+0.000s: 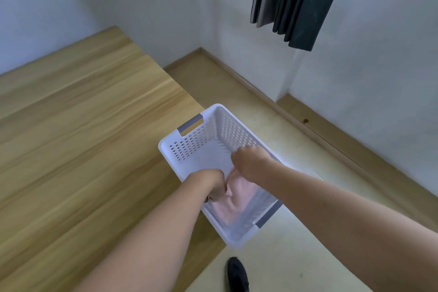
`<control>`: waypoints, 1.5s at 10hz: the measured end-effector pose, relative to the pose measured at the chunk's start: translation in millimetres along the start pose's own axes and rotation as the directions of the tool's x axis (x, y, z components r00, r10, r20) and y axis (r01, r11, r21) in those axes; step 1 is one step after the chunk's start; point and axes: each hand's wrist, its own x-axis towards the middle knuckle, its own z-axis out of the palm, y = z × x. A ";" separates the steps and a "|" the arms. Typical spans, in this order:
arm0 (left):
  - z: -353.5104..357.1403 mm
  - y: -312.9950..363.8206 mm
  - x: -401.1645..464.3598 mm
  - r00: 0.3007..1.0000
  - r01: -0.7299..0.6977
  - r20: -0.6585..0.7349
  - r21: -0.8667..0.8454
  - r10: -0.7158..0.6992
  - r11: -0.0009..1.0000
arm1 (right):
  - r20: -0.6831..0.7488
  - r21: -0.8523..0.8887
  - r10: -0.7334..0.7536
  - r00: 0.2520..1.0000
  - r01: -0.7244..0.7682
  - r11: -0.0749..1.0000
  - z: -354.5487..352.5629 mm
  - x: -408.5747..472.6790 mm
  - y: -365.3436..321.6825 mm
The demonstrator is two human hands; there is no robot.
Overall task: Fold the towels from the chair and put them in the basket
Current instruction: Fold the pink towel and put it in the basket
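- Your left hand (214, 184) reaches down into the white perforated plastic basket (189, 143) at the centre of the frame, its fingers curled onto the pale pink folded towel (237, 201).
- Your right hand (248, 161) is inside the basket too, just above and right of the left; its fingers are bent downward at the towel's upper edge, but you cannot tell whether they actually pinch the cloth.
- The towel lies in the basket's lower half, near the grey handle (269, 214).
- The basket sits just beside the light wooden table (83, 137) filling the left of the frame.
- A dark shoe (237, 272) shows at the bottom edge.
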 end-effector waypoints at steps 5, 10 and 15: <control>27.3 -0.7 61.3 0.981 0.155 0.125 -0.062 -0.146 0.986 | 0.252 0.039 -0.001 0.968 -0.009 0.999 78.3 53.3 -4.5; 29.5 -5.7 87.6 0.950 0.268 0.169 0.000 -0.264 0.963 | 0.148 -0.143 -0.153 0.977 0.174 0.974 88.3 67.5 5.2; 29.9 -5.6 87.1 0.962 0.213 0.162 0.051 -0.219 0.976 | 0.251 -0.376 -0.120 0.960 0.211 0.902 82.5 69.4 2.6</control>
